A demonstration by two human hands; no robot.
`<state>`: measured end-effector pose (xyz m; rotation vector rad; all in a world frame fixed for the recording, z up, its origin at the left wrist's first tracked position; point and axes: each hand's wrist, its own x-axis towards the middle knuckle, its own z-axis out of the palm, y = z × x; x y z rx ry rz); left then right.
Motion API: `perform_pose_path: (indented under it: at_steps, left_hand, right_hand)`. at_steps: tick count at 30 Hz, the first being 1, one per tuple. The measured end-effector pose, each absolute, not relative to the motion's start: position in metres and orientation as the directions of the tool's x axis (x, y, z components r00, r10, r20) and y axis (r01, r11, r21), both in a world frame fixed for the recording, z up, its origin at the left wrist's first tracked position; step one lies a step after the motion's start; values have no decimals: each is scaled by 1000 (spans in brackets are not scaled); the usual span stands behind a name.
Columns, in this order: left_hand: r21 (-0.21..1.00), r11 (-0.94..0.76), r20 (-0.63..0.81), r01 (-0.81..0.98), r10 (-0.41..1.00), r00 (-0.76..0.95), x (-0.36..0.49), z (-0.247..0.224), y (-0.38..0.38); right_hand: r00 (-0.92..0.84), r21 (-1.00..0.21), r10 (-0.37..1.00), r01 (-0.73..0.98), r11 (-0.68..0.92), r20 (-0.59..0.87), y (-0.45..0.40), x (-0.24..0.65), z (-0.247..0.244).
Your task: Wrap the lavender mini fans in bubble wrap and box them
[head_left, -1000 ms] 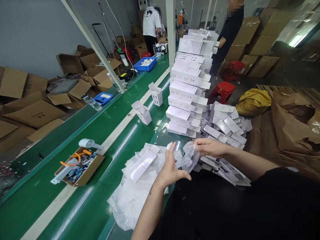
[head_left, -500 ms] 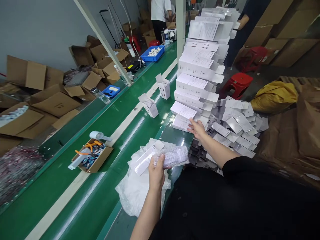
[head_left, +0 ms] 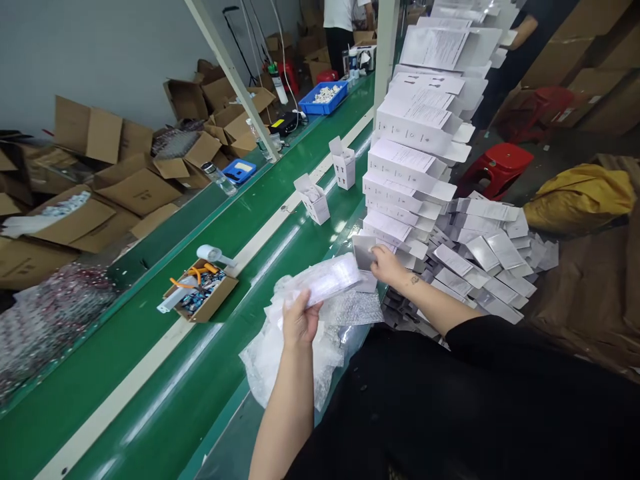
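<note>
My left hand [head_left: 303,319] is closed on one end of a long white bubble-wrapped package [head_left: 327,279], which slants up to the right. What is inside the wrap I cannot make out. Below it, clear bubble wrap [head_left: 353,308] and crumpled bubble-wrap sheets [head_left: 293,367] lie on the table edge. With bent fingers, my right hand [head_left: 389,267] grips a small white carton [head_left: 364,253], its greyish face showing, at the foot of a tall stack of white cartons [head_left: 400,177]. Two upright cartons with raised flaps, one nearer [head_left: 314,203] and one farther [head_left: 344,167], stand on the green conveyor belt [head_left: 260,280].
A cardboard box of small parts [head_left: 215,300] with orange-handled pliers sits left on the belt. Farther off is a blue tray [head_left: 324,99] of white pieces. Loose cartons [head_left: 480,267] are heaped at right, near a red stool [head_left: 500,167]. A post [head_left: 386,60] rises behind the stack.
My right hand has closed on a small carton at the stack's foot and drawn it slightly out. My left hand has shifted a little left, and the package now tilts upward. The view has turned slightly.
</note>
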<state>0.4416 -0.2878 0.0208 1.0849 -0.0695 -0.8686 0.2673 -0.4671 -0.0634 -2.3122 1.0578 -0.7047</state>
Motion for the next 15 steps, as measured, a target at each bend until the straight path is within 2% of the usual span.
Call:
perform_pose_path:
  at_steps: [3,5,7,9,10,12,14,15]
  left_hand:
    - [824,122,-323,553,-700,637,424,17,-325]
    - [884,69,-288,463,-698,655,419,14,-341]
    - [971,-36,-198,236,-673,712,417,14,-348]
    - [971,-178,-3,-159,-676,737,413,17,-347]
    - [893,-244,101,-378,-709,698,410,20,-346]
    - [622,-323,206,-713,-811,548,397,27,-349]
    - [368,-337,156,-867,-896,415,382,32,-358]
    - [280,-328,106,-902,-923,369,374,33,-364]
  right_hand:
    - [678,-676,-694,-396,-622,241,-473,269,-63]
    - [729,-740,-657,-333,-584,191,-474,263,-63]
    - [739,-793,-659,-315,-522,139,-474,256,-63]
    - [756,-816,-642,-284,-503,133,-472,253,-65]
    - [775,-819,-615,-255,-514,144,-470,253,-67]
    - [808,-810,-565,-212,-546,169,-467,255,-72]
    - [808,-795,-570,-247,-555,147,-463,259,-76]
    - [801,-786,-587,-287,-547,115,-461,260,-78]
